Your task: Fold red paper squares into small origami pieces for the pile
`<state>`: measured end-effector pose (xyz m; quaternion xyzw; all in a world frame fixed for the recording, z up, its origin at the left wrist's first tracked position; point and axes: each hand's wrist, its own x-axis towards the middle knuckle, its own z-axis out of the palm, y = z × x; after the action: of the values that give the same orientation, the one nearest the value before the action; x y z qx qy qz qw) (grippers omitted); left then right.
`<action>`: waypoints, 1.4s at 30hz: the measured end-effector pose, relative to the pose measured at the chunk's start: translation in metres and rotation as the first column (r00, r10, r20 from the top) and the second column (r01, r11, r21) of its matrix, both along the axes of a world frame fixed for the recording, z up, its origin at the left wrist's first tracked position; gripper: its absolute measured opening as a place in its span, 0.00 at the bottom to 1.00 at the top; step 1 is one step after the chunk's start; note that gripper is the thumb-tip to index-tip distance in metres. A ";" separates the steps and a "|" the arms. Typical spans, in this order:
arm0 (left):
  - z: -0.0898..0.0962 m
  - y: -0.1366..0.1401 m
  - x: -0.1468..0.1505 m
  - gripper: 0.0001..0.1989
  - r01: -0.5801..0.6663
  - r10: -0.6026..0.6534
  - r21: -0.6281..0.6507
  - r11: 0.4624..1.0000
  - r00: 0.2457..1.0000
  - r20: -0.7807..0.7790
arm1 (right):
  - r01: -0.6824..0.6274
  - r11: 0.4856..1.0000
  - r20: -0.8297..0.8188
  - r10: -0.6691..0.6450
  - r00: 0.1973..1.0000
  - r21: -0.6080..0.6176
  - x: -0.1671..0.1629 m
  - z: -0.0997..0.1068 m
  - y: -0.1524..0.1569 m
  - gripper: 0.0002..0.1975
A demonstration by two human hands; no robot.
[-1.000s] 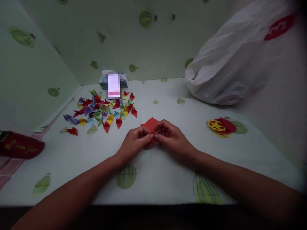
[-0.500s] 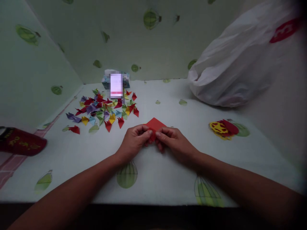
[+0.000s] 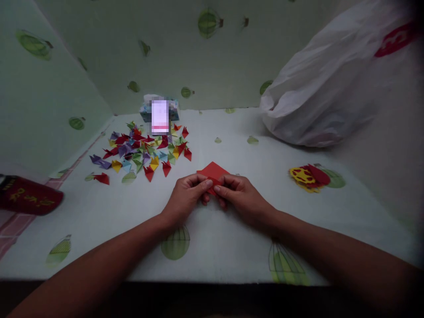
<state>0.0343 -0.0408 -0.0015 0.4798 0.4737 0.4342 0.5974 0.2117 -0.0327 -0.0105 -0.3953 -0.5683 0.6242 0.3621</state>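
Note:
A piece of red paper is held between both hands above the middle of the table. My left hand pinches its left side, thumb on top. My right hand pinches the right side in the same manner, its thumb close to the other. Between the thumbs a small part of the paper looks folded over; the fingers hide its lower edges. To the left beyond my hands lies a heap of small folded paper pieces in red, yellow, purple, green and blue.
Behind the heap, a lit, blurred screen stands before a tissue box. A dark red can-like container lies at the left edge. Yellow and red paper cut-outs lie to the right, and a white plastic bag stands behind them.
The near part of the red paper now shows a small fold between the thumbs. My fingers have shifted slightly; both hands stay in the same place.

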 end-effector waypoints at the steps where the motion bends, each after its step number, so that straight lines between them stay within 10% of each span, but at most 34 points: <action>1: 0.000 0.000 0.000 0.12 0.008 -0.008 -0.003 1.000 1.000 0.012 | 0.001 1.000 0.005 -0.001 1.000 0.004 0.000 0.000 0.000 0.15; 42: 0.002 0.003 -0.006 0.12 0.103 -0.099 0.041 0.994 0.991 -0.085 | 0.056 0.991 -0.090 -0.046 0.995 0.119 0.005 0.009 0.007 0.06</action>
<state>0.0279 -0.0375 0.0008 0.5344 0.4632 0.3938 0.5872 0.2166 -0.0261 -0.0019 -0.3594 -0.5785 0.5957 0.4258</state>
